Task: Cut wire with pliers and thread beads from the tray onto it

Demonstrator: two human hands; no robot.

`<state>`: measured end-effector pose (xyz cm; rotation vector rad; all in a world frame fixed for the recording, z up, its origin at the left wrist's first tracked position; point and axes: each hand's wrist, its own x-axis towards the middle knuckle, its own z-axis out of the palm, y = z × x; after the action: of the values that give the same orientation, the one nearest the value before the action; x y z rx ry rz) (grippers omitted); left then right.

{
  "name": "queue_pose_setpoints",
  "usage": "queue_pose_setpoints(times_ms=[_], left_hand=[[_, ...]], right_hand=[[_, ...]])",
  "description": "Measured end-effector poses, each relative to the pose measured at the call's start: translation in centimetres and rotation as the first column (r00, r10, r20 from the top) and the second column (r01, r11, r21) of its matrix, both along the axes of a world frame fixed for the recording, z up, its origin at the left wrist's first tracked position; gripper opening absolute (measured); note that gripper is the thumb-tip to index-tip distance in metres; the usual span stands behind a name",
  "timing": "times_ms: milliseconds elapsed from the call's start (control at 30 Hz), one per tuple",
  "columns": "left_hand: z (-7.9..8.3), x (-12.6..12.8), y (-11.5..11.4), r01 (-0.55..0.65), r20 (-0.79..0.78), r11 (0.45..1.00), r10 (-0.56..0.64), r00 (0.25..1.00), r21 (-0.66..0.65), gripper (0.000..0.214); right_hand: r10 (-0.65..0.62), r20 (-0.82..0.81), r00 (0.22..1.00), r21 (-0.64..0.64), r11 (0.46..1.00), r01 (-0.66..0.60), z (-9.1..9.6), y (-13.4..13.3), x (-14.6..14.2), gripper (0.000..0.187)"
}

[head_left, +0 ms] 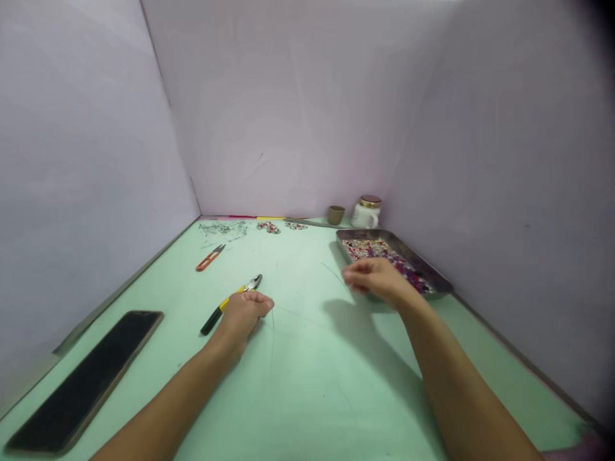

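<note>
My left hand [244, 314] rests on the green table with its fingers curled, pinching a thin wire [272, 333] that trails down toward me. Just behind it lie yellow-and-black pliers [230, 302]. My right hand [372, 278] hovers at the near left edge of a metal tray [439, 278] full of small red, purple and white beads [384, 253]. Its fingers are closed together; what they hold is too small to make out. A faint strand of wire [334, 274] curves across the table between the hands.
Red thread snips [210, 258] lie at the far left. Metal pins [225, 228] and small bead clusters [269, 226] sit by the back wall, beside a brown cup [336, 214] and a white lidded jar [366, 212]. A long dark board [86, 381] lies near left. Purple walls enclose the table.
</note>
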<state>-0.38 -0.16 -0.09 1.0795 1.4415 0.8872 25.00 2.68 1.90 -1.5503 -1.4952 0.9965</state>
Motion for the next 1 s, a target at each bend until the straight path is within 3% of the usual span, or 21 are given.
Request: queue_pose_setpoints(times_ms=[67,100,167,267,333,567,733,833,1000], left_hand=[[-0.4,0.1,0.0,0.037,0.019,0.999,-0.037,0.999,-0.003,0.009],[-0.6,0.2,0.1,0.048,0.024,0.999,-0.048,0.999,-0.006,0.008],[-1.2,0.4,0.2,0.063,0.037,0.998,-0.062,0.997,-0.018,0.008],[-1.7,0.6,0.4,0.071,0.049,0.997,-0.070,0.996,-0.037,0.011],[-1.9,0.7,0.5,0.078,0.045,0.996,-0.076,0.996,-0.042,0.013],[-1.7,0.8,0.5,0.088,0.019,0.994,-0.087,0.996,-0.061,0.019],[-1.5,0.7,0.4,0.097,0.017,0.992,-0.096,0.995,-0.080,0.019],[-1.6,0.7,0.4,0.094,0.022,0.994,-0.093,0.995,-0.062,0.021],[-1.3,0.8,0.3,0.085,0.028,0.995,-0.083,0.996,-0.055,0.022]], right_hand=[[-0.338,-0.016,0.941,0.226,0.915,0.333,0.6,0.9,2.7,0.024],[-0.440,0.002,0.898,0.287,0.860,0.421,0.8,1.4,4.1,0.028],[-0.526,0.143,0.838,0.331,0.824,0.460,0.8,2.5,6.7,0.032],[-0.409,0.530,0.743,0.249,0.912,0.325,0.4,4.2,10.0,0.029],[-0.306,0.635,0.710,0.169,0.951,0.258,0.0,5.2,11.3,0.024],[-0.089,0.700,0.708,0.011,0.993,0.115,-1.8,6.2,11.6,0.021],[-0.039,0.744,0.667,-0.012,0.997,0.072,-2.4,5.1,10.8,0.041],[-0.030,0.774,0.632,-0.010,0.998,0.060,-1.9,4.5,10.0,0.044],[-0.081,0.812,0.578,0.056,0.997,0.061,0.1,2.8,7.4,0.020]])
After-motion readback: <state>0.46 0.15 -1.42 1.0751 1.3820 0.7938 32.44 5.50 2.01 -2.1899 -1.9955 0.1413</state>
